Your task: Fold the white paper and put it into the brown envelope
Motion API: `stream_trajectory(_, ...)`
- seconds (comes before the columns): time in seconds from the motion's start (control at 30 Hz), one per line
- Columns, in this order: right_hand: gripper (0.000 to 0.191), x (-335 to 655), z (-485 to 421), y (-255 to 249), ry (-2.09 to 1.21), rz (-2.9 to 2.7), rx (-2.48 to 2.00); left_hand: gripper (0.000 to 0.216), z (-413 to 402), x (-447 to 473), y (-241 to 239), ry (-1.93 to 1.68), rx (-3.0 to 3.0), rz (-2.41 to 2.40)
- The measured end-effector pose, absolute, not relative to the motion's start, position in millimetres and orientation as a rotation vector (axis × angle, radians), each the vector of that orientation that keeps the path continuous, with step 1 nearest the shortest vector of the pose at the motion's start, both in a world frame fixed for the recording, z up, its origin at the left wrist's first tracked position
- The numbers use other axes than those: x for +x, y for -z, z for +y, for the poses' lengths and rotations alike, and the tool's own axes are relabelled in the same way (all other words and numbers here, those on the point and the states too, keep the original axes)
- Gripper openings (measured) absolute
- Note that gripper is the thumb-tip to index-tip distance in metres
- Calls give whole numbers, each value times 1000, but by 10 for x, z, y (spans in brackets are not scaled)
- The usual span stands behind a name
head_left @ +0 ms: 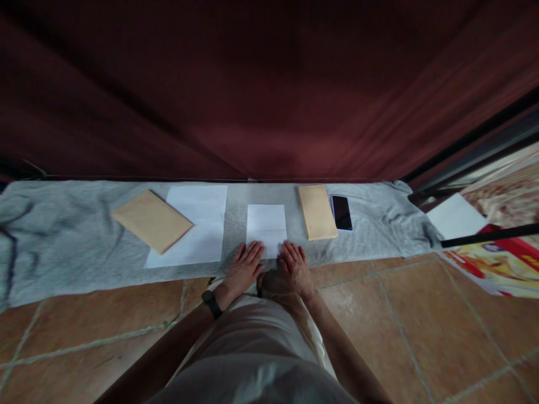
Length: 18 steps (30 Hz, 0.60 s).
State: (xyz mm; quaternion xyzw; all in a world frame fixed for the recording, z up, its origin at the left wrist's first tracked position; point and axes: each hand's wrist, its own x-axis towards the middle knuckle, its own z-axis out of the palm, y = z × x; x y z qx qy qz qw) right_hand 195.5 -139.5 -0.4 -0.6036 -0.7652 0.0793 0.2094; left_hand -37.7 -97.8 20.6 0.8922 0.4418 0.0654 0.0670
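Observation:
A small white sheet of paper (266, 221) with a faint crease across it lies flat on the grey cloth in front of me. My left hand (246, 264) rests palm down at its lower left corner, fingers stretched out. At the lower right corner lies my right hand (296, 266), also flat, its fingertips touching the paper's edge. Left of these is a larger white sheet (202, 224), partly covered by a brown envelope (152, 220) set at an angle. A second brown envelope (318, 212), thicker-looking, lies to the right, with a dark-screened phone (341, 213) beside it.
The grey cloth (379, 224) covers a long narrow surface, wrinkled at both ends. A dark red curtain-like sheet (269, 101) rises behind it. At right, past a dark metal bar (488, 237), are a colourful printed box (501, 264) and a white piece (457, 217). Tiled floor (400, 314) lies below.

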Motion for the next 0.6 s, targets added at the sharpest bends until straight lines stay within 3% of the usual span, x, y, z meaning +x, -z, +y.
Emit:
stream_trajectory(0.4, 49, 1964, -1355, -100, -321, -2168, -1559, 48, -797, -375, -380, -18, 2728, 1285)
stream_trajectory(0.6, 54, 2049, -1355, -63, -410, -2056, -1505, 43, -821, -410, -465, -159, 2602, 1274)
